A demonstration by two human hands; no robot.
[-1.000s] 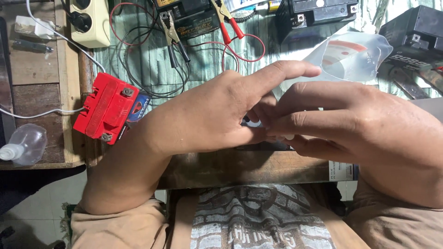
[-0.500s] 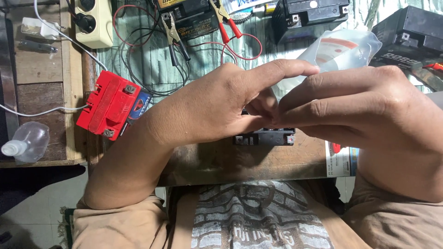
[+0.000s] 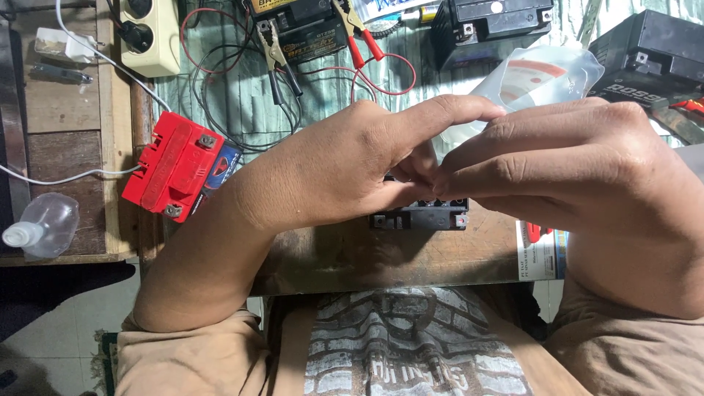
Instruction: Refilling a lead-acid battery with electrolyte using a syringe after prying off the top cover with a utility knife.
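Both hands meeting right over a small black battery (image 3: 419, 215) at the near edge of the wooden bench (image 3: 352, 257), mostly blocking it. Left hand (image 3: 345, 165) and right hand (image 3: 579, 169) pinched fingertip to fingertip, something tiny maybe between them, can't tell what. Clear plastic bottle (image 3: 539, 77) poking out just behind the right knuckles. Red battery (image 3: 172, 176) off to the left, clamp leads (image 3: 282, 62) and tangled wires further back, more black batteries (image 3: 491, 22) along the top, squeeze bottle (image 3: 40, 227) far left.
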